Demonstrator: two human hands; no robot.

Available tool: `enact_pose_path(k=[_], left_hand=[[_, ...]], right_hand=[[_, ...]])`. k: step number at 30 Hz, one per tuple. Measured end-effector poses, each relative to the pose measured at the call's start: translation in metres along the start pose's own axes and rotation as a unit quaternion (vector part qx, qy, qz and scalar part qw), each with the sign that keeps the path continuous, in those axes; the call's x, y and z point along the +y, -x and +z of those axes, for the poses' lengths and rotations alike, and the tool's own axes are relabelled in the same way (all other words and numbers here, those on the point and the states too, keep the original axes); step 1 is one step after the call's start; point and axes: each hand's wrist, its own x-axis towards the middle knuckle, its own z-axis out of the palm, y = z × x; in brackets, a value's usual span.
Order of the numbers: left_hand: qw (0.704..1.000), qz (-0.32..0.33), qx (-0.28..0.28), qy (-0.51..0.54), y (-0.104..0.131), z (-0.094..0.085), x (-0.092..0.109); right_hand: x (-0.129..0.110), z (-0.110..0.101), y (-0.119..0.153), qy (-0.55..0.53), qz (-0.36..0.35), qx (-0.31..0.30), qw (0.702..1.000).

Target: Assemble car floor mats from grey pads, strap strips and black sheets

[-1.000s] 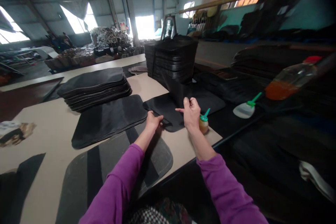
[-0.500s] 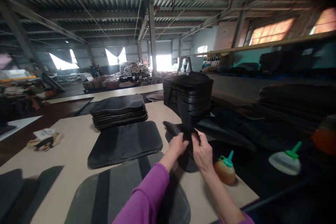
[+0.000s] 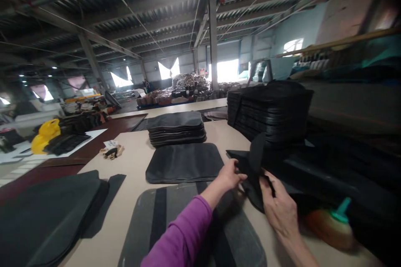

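My right hand (image 3: 278,203) is closed on a black sheet piece (image 3: 257,154), thumb and fingers pinching its near edge while one flap of it stands upright. At that piece's left side, my left hand (image 3: 230,175) has its fingers curled at the edge, with the thumb pointing right. Under my left forearm lies a large dark grey panel (image 3: 178,204) with black stripes. Just beyond it is a low pile of black rounded panels (image 3: 184,160). The parts of the black piece behind my fingers are hidden.
Behind stand a stack of black panels (image 3: 175,127) and a taller black stack (image 3: 266,110). A squeeze bottle (image 3: 332,227) with a green nozzle sits by my right wrist. Black sheets (image 3: 46,217) lie at left on the beige tabletop (image 3: 109,208), near a small scrap bundle (image 3: 112,151).
The view has swung left, so the table's things appear further right. A yellow object has come into view and the second bottle has left it. My hands are slightly further apart.
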Motion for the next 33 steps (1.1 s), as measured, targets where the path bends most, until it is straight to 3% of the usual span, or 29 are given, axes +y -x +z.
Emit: enact_pose_path(k=[3, 6, 8, 10, 12, 15, 18, 20, 24, 29, 33], left_hand=[[0.999, 0.002, 0.043, 0.022, 0.006, -0.006, -0.003], [0.996, 0.004, 0.046, 0.078, 0.019, -0.017, 0.002], [0.983, 0.004, 0.017, 0.183, 0.031, -0.031, 0.009], [0.948, -0.004, -0.031, 0.317, 0.043, -0.048, 0.017], [0.920, -0.016, -0.078, 0.383, 0.055, -0.064, 0.025], [0.956, -0.013, -0.102, 0.275, 0.065, -0.081, 0.030], [0.992, -0.002, -0.066, 0.105, 0.065, -0.084, 0.027], [0.999, 0.004, -0.032, -0.004, 0.064, -0.083, 0.026], [0.983, 0.018, -0.017, -0.181, 0.069, -0.084, 0.032], [0.971, 0.046, -0.028, -0.232, 0.076, -0.087, 0.046], [0.946, 0.044, -0.028, -0.319, 0.068, -0.079, 0.052]], right_hand=[[-0.004, -0.002, 0.003, 0.011, -0.029, 0.030, 0.999], [-0.008, -0.004, 0.003, 0.028, -0.077, 0.048, 0.996], [-0.009, -0.004, 0.002, 0.038, -0.120, 0.035, 0.991], [-0.011, -0.002, 0.002, 0.048, -0.168, 0.007, 0.985], [-0.015, 0.003, 0.005, 0.063, -0.210, -0.027, 0.975], [-0.022, 0.012, 0.011, 0.084, -0.249, -0.069, 0.962], [-0.031, 0.020, 0.018, 0.089, -0.271, -0.076, 0.955], [-0.035, 0.021, 0.020, 0.086, -0.275, -0.079, 0.954], [-0.040, 0.019, 0.022, 0.101, -0.271, -0.102, 0.952], [-0.043, 0.017, 0.025, 0.161, -0.271, -0.110, 0.943], [-0.048, 0.022, 0.031, 0.183, -0.286, -0.126, 0.932]])
